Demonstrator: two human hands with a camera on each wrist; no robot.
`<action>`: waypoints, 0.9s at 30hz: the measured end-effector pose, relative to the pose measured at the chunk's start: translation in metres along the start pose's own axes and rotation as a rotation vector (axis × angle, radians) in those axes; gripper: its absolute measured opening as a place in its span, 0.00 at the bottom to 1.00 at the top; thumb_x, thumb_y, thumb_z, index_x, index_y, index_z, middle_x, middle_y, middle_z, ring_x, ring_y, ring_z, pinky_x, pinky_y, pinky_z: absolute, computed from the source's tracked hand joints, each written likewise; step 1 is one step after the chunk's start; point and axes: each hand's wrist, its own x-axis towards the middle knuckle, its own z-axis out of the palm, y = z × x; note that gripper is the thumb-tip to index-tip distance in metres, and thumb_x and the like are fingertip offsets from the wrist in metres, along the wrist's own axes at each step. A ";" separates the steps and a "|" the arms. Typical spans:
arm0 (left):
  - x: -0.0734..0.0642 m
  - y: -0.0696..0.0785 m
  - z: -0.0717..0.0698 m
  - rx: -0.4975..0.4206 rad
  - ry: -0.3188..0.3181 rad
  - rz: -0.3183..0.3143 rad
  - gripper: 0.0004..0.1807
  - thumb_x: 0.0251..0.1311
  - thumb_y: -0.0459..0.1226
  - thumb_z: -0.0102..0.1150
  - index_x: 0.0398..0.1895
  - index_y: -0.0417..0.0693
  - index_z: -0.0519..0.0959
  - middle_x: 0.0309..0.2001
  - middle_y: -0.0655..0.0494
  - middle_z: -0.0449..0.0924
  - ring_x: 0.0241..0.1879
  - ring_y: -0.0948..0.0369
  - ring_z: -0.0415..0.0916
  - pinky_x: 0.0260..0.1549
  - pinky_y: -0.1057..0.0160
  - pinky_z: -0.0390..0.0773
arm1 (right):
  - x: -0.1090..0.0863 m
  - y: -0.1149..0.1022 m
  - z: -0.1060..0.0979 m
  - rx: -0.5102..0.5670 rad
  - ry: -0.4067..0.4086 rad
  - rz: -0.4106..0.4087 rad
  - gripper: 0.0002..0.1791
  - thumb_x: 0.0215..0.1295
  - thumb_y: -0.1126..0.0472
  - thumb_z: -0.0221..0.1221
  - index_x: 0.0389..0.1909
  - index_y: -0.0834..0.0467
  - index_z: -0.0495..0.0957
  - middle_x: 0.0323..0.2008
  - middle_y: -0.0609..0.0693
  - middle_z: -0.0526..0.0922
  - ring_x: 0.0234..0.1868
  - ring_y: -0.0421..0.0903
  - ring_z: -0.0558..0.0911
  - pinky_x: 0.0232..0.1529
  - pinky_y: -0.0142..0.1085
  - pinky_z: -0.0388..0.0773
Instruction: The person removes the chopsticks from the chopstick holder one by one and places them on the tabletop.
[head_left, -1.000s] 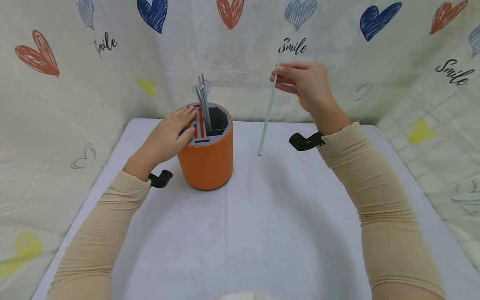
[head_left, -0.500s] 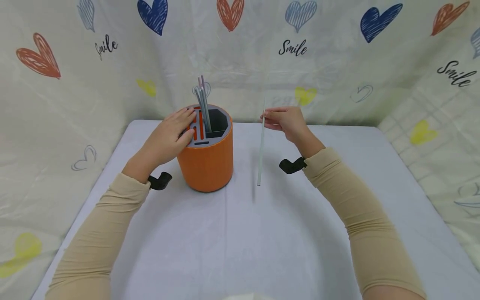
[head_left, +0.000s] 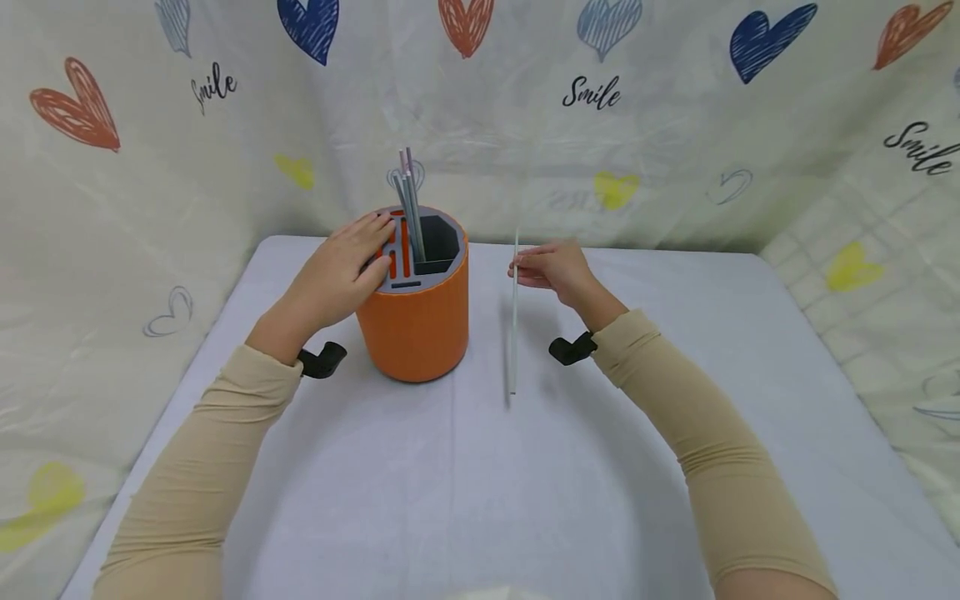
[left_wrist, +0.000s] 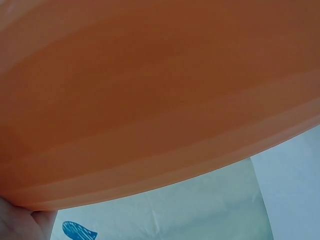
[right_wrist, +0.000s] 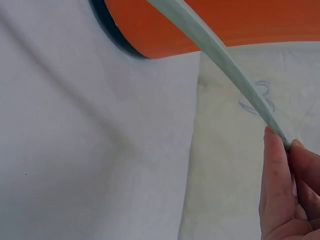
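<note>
An orange round utensil holder [head_left: 416, 333] with a grey slotted top stands on the table, left of centre. My left hand [head_left: 333, 271] rests on its left rim, fingers laid flat across the top; in the left wrist view the orange wall [left_wrist: 160, 100] fills most of the picture. Several thin straws [head_left: 412, 217] stand in the holder, leaning slightly left. To the holder's right, my right hand [head_left: 555, 268] pinches a long pale green straw [head_left: 513, 333] near its upper part, between thumb and fingers. That straw hangs nearly upright, its lower end close over the tabletop.
A white cloth covers the table [head_left: 450, 500]. Behind it hangs a pale curtain [head_left: 480, 125] printed with hearts and words. Black wrist-camera mounts [head_left: 322, 360] stick out below both wrists.
My right hand has come down and leftward with the pale green straw, which has turned closer to upright. The left hand and the holder have stayed in place.
</note>
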 end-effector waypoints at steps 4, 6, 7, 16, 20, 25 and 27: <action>0.000 0.001 0.000 0.002 0.004 -0.004 0.30 0.69 0.46 0.34 0.71 0.43 0.55 0.72 0.52 0.51 0.73 0.54 0.43 0.71 0.52 0.46 | 0.004 0.010 0.001 0.011 -0.002 0.052 0.12 0.57 0.66 0.61 0.42 0.66 0.80 0.28 0.53 0.86 0.30 0.43 0.86 0.35 0.32 0.83; 0.000 0.001 0.000 0.002 0.005 -0.005 0.30 0.69 0.46 0.34 0.70 0.43 0.55 0.72 0.51 0.51 0.73 0.54 0.43 0.71 0.53 0.45 | 0.006 0.015 0.002 0.013 -0.003 0.072 0.14 0.57 0.67 0.62 0.44 0.67 0.79 0.28 0.53 0.86 0.30 0.43 0.86 0.35 0.32 0.83; -0.001 0.001 0.000 0.002 0.004 -0.005 0.29 0.69 0.46 0.34 0.70 0.43 0.55 0.72 0.51 0.51 0.73 0.54 0.43 0.71 0.53 0.45 | 0.007 0.018 0.002 0.013 0.000 0.082 0.15 0.57 0.67 0.62 0.45 0.68 0.79 0.28 0.53 0.86 0.29 0.43 0.86 0.34 0.32 0.83; -0.002 -0.001 0.000 0.000 0.010 0.005 0.29 0.69 0.45 0.34 0.70 0.42 0.56 0.72 0.50 0.51 0.73 0.53 0.43 0.71 0.53 0.45 | 0.014 0.048 0.009 0.038 -0.030 0.166 0.22 0.57 0.67 0.61 0.53 0.69 0.74 0.30 0.54 0.86 0.31 0.44 0.86 0.34 0.32 0.83; -0.002 0.000 0.001 -0.003 0.004 0.003 0.29 0.69 0.45 0.34 0.70 0.42 0.55 0.72 0.50 0.51 0.73 0.53 0.43 0.72 0.53 0.45 | 0.017 0.060 0.011 0.087 -0.052 0.186 0.21 0.58 0.69 0.60 0.54 0.71 0.74 0.29 0.54 0.85 0.32 0.45 0.86 0.35 0.33 0.83; -0.001 0.002 -0.001 -0.010 0.003 0.001 0.29 0.69 0.45 0.34 0.70 0.42 0.55 0.72 0.49 0.51 0.73 0.53 0.43 0.72 0.53 0.45 | 0.023 0.069 0.013 0.085 -0.041 0.216 0.20 0.57 0.69 0.61 0.52 0.70 0.75 0.30 0.54 0.85 0.31 0.44 0.85 0.34 0.31 0.83; -0.001 0.002 -0.001 -0.012 0.007 0.004 0.29 0.69 0.45 0.34 0.70 0.42 0.56 0.72 0.49 0.51 0.73 0.53 0.43 0.72 0.53 0.45 | 0.024 0.071 0.014 0.050 -0.018 0.229 0.19 0.57 0.67 0.62 0.50 0.68 0.77 0.30 0.53 0.85 0.30 0.43 0.85 0.33 0.31 0.83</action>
